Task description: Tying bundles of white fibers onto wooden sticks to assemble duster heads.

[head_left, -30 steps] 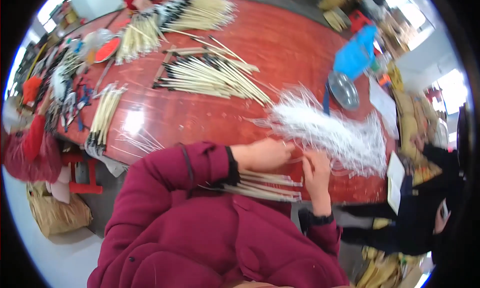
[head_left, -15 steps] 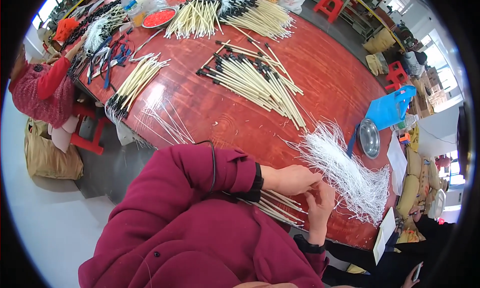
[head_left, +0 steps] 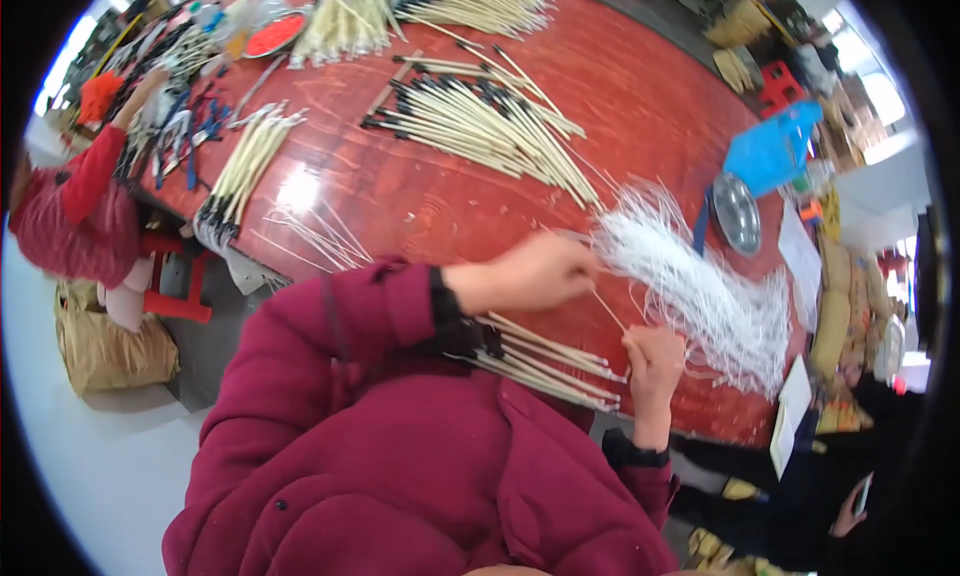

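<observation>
My left hand [head_left: 540, 273] is closed in a pinch over the table, its forearm reaching in from the left. Lower and to the right, my right hand [head_left: 655, 361] is also closed. A thin pale string [head_left: 610, 311] runs taut between the two; its ends are hidden in my fingers. Cream-coloured sticks [head_left: 545, 361] with pale tips lie by the near edge, partly under my left sleeve. Just right of my hands spreads a heap of white strings [head_left: 700, 276]. Farther off lies a pile of cream sticks with black ends [head_left: 480, 121].
On the red table [head_left: 640, 86] stand a metal bowl [head_left: 737, 213] and a blue plastic container [head_left: 770, 148] at right. More stick bundles [head_left: 250, 171], loose strings [head_left: 320, 238] and a dish of red bits [head_left: 275, 36] lie left. A person in red [head_left: 80, 216] sits far left.
My hands have drawn apart: the left moved left and up, the right slightly right and up, and the string now shows stretched between them. The whole view has shifted a little.
</observation>
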Demonstrator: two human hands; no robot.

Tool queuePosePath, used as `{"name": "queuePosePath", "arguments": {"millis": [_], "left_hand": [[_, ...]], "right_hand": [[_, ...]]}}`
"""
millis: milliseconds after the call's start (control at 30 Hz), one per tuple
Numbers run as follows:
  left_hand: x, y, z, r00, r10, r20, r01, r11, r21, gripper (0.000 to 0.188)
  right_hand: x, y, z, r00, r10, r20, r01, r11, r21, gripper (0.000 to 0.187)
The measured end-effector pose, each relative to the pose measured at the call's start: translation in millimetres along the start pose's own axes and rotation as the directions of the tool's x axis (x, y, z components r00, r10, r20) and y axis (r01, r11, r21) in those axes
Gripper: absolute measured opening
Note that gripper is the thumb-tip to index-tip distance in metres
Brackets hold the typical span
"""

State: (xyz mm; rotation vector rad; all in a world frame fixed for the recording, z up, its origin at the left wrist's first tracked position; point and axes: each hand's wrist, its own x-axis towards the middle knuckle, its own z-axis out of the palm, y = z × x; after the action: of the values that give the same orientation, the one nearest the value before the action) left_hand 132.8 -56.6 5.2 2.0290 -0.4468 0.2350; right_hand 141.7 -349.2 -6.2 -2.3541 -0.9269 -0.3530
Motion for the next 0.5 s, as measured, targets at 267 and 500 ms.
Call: {"name": "queuePosePath", "arguments": {"millis": [267,500], "left_hand": [[-65,-10,-80,0.800,-0.600,-0.026,0.573,0.775,-0.265,0.014],[-87,-34,-67,0.829,-0.536,-0.160,0.546,0.837,0.027,0.014]], "right_hand": [[1,7,-6,0.998,0.032,0.049,-0.030,0.998,-0.049,0.005],[2,25,-11,0.999,0.052,0.013,-0.049,0.990,-0.132,0.014]]}}
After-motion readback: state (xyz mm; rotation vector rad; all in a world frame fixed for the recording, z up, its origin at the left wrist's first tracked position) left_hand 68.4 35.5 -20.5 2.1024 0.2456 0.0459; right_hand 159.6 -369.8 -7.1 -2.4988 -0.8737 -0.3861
